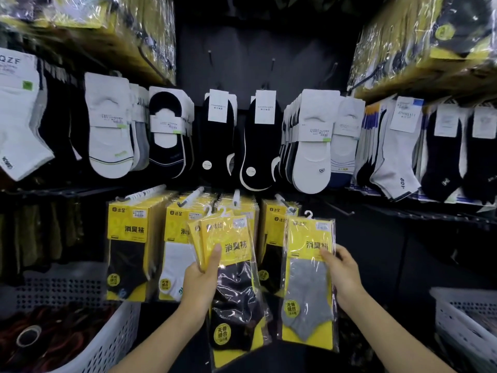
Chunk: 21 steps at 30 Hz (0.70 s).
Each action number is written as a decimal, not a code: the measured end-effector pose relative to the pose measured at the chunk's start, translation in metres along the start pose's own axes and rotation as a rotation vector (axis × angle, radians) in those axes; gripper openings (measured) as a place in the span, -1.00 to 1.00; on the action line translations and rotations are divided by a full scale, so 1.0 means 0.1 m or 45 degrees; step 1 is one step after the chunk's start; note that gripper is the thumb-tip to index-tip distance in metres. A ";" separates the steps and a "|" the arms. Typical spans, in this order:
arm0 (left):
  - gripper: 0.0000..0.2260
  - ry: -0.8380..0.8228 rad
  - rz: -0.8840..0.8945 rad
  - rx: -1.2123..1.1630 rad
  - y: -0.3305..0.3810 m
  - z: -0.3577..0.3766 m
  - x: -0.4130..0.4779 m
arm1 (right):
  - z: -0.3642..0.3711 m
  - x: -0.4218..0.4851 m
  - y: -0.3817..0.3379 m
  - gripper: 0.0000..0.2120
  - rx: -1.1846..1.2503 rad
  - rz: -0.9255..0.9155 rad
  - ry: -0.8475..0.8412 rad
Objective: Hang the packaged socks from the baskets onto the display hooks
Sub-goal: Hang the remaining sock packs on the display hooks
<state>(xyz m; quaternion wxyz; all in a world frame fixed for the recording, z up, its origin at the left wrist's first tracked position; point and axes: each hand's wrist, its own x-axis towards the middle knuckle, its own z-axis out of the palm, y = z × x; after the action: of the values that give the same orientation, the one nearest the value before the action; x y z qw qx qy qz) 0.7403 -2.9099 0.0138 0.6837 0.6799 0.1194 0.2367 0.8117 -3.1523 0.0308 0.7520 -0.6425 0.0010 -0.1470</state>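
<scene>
The left hand [200,281] is clamped on a small fan of yellow packs [228,243] holding black socks, thumb across the front card and fingers behind. This looks like a reserve kept ready, spread so one pack can be drawn off at a time. The right hand [343,275] grips a single grey-sock pack [309,278] by its right edge, thumb on the front. It is held upright with its white hanger loop uppermost, which suits sliding it onto a peg. Both lots are in the air in front of the lower row of display hooks [192,196], where like yellow packs already hang sorted by colour: a black-sock stack [126,249] at the left and a white-sock stack [177,254] beside it. To the right of the filled pegs a bare hook [340,208] juts out, near the grey pack's top, and is probably where that colour goes. The near left basket [115,332], white and perforated, holds dark red and black bundles too blurred to name, with a tape roll [28,336] lying on them. Only a corner of the near right basket [457,313] shows, and its contents are too dim to tell.
</scene>
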 end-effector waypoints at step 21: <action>-0.80 -0.054 -0.034 -0.115 -0.08 0.19 -0.08 | 0.09 0.08 0.35 -0.90 -0.103 0.272 0.134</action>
<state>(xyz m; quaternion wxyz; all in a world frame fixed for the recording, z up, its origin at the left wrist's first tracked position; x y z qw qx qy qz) 0.7438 -2.9306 0.0053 0.7193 0.6514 0.1032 0.2183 0.8283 -3.1410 0.0001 0.7359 -0.6598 0.1149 -0.0995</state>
